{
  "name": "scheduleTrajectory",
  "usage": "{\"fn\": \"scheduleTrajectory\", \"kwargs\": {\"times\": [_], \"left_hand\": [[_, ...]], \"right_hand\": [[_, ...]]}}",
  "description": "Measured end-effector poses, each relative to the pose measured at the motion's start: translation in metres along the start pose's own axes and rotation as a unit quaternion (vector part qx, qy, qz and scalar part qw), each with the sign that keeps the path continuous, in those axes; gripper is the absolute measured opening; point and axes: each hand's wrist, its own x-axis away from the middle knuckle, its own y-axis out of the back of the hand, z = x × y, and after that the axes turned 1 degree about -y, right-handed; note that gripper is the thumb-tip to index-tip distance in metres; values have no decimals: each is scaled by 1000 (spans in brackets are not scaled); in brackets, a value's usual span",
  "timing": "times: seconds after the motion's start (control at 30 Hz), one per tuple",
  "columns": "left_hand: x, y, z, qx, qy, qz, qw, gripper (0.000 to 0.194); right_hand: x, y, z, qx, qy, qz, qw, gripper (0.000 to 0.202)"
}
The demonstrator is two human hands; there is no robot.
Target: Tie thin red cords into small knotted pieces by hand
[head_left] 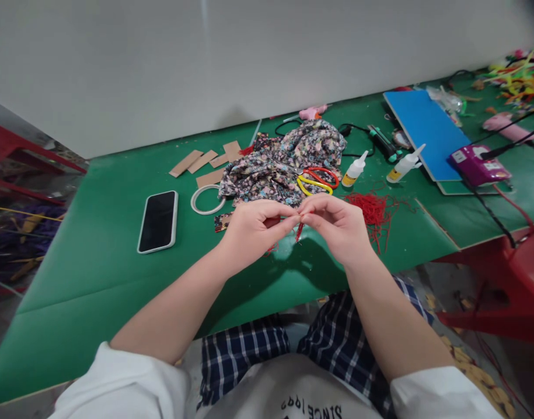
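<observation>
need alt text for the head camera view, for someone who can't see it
Two bare hands, left hand and right hand, meet above a green table, pinching a small red strand between their fingertips. Behind them lie floral fabric, red and yellow scissors, two glue bottles, loose red threads and a black phone to the left.

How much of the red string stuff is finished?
Done: nothing finished shows. In hand: both hands, left hand and right hand, pinch one short red strand between their fingertips. Left: a heap of red strands on the green table, beside the floral fabric.
</observation>
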Motion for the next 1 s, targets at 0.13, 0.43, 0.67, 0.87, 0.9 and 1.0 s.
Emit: {"fn": "scheduleTrajectory", "kwargs": {"times": [0.13, 0.43, 0.67, 0.87, 0.9, 1.0], "left_hand": [[-1, -1, -1, 21, 29, 7, 999, 19], [-9, -12, 23, 229, 185, 152, 943, 26], [-12, -17, 38, 386, 304, 220, 843, 39], [-12, -19, 42, 420, 338, 235, 809, 41], [-12, -19, 42, 418, 339, 237, 809, 40], [-12, -19, 42, 408, 338, 245, 812, 39]], "right_hand": [[-1, -2, -1, 0, -29, -3, 1000, 6], [-7, 3, -11, -54, -67, -85, 993, 9], [-12, 13, -17, -29, -78, -122, 989, 15], [-14, 16, -22, -37, -82, -132, 987, 16], [-14, 16, -22, -32, -84, -134, 987, 17], [-15, 17, -24, -25, -86, -140, 986, 20]]}}
